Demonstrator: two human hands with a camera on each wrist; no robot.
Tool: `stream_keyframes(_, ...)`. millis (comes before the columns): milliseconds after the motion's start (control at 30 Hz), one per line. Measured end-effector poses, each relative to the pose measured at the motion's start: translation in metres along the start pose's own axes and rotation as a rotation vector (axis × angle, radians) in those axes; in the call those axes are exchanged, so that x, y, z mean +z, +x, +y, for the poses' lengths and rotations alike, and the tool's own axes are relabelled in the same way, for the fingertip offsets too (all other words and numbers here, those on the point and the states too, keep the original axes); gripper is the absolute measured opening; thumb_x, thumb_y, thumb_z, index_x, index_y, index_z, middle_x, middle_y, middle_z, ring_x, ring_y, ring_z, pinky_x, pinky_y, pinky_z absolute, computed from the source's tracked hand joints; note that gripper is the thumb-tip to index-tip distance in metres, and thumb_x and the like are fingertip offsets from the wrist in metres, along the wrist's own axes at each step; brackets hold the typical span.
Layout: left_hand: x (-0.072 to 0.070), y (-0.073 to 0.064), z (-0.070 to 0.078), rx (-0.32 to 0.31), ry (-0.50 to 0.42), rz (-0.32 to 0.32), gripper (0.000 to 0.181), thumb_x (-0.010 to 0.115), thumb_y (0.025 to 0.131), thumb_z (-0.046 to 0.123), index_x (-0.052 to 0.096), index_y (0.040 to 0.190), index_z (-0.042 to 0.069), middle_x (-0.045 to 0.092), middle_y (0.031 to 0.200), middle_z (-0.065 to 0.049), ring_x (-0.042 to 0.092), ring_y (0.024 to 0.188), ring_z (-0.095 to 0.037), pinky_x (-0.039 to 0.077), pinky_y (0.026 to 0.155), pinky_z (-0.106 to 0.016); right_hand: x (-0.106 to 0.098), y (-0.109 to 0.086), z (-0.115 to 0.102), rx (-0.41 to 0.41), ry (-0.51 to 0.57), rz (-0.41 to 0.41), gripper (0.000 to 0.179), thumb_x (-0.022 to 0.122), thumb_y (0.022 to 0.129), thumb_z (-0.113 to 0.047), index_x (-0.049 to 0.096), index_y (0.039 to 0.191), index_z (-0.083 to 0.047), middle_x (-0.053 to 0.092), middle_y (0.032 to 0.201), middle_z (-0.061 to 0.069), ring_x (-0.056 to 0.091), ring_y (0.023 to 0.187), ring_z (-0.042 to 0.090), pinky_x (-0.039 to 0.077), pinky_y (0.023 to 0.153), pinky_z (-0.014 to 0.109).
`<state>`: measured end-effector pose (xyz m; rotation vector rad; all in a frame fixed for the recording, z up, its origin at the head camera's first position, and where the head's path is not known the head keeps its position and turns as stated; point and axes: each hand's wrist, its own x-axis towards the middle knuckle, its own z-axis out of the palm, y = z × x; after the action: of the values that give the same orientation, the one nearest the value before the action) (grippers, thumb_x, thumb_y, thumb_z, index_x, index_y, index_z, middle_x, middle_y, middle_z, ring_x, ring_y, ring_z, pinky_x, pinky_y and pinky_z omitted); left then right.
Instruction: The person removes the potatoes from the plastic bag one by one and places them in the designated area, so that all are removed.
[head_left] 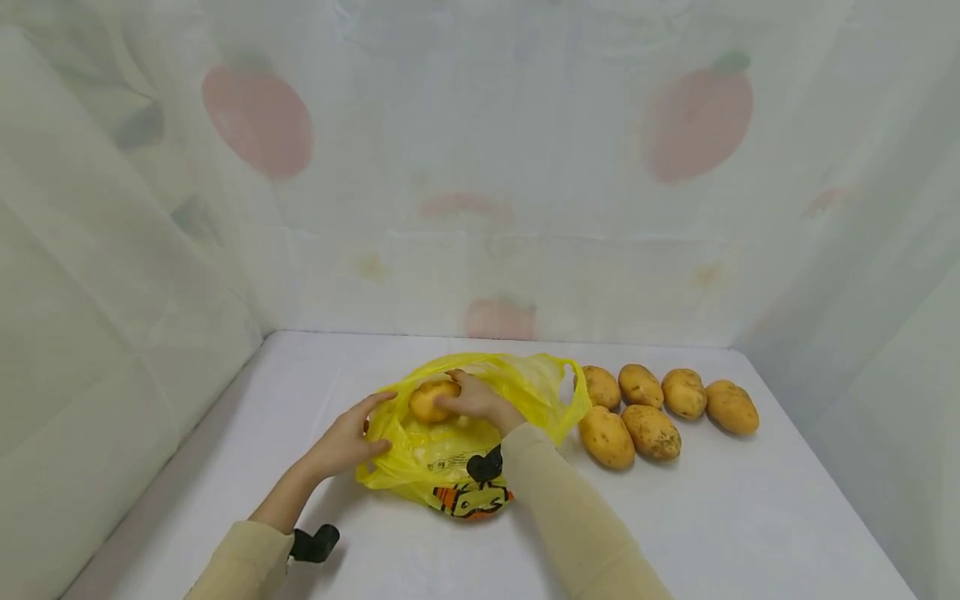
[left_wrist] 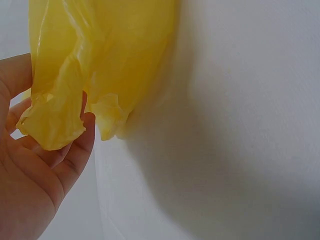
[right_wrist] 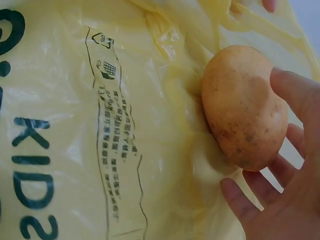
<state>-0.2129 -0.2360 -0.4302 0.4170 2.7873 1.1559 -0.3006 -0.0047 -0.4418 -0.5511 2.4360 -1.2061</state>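
A yellow plastic bag [head_left: 420, 475] lies on the table with its mouth spread. At its left rim my left hand [head_left: 345, 446] holds the bag; in the left wrist view, thumb and fingers of that hand [left_wrist: 30, 185] lie on either side of the crumpled yellow plastic [left_wrist: 125, 55]. My right hand [head_left: 480, 402] grips a potato [head_left: 427, 403] within the bag's mouth. Up close in the right wrist view, thumb and fingers hold the potato [right_wrist: 245, 110] from one side, over printed yellow plastic [right_wrist: 170, 165]. The bag's bottom is partly hidden.
Several potatoes [head_left: 651, 432] sit in a loose group right of the bag, the nearest beside its edge. A white cloth [head_left: 757, 517] covers the table. Pale curtains [head_left: 480, 250] with fruit prints stand behind and at both sides.
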Motion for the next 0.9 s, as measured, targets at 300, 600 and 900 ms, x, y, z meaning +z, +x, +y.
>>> stream_keyframes(300, 0.0008, 0.0010, -0.0015, 0.006, -0.003, -0.001, 0.070, 0.068, 0.079, 0.009, 0.035, 0.140, 0.012, 0.033, 0.145, -0.016, 0.037, 0.127, -0.038, 0.035, 0.098, -0.056, 0.0096, 0.0050, 0.0054, 0.012, -0.045, -0.007, 0.067, 0.064, 0.084, -0.034, 0.035, 0.141, -0.014, 0.039, 0.139, 0.014, 0.039, 0.125, 0.027, 0.036, 0.102, 0.040)
stream_keyframes(600, 0.0012, 0.0020, -0.0008, 0.011, 0.013, -0.001, 0.070, 0.069, 0.079, 0.010, 0.036, 0.140, 0.013, 0.033, 0.145, -0.015, 0.037, 0.127, -0.037, 0.036, 0.098, -0.055, 0.0086, 0.0028, 0.0078, 0.039, 0.018, 0.017, 0.070, 0.070, 0.079, -0.037, 0.039, 0.136, -0.012, 0.046, 0.131, 0.012, 0.046, 0.117, 0.023, 0.038, 0.099, 0.037)
stream_keyframes(900, 0.0012, 0.0008, 0.0017, 0.008, -0.001, 0.001, 0.070, 0.068, 0.078, 0.008, 0.036, 0.140, 0.013, 0.033, 0.145, -0.016, 0.037, 0.127, -0.039, 0.036, 0.098, -0.056, 0.0039, -0.0024, 0.0079, 0.039, 0.078, 0.025, 0.070, 0.073, 0.076, -0.038, 0.042, 0.133, -0.012, 0.051, 0.126, 0.008, 0.050, 0.111, 0.021, 0.040, 0.097, 0.038)
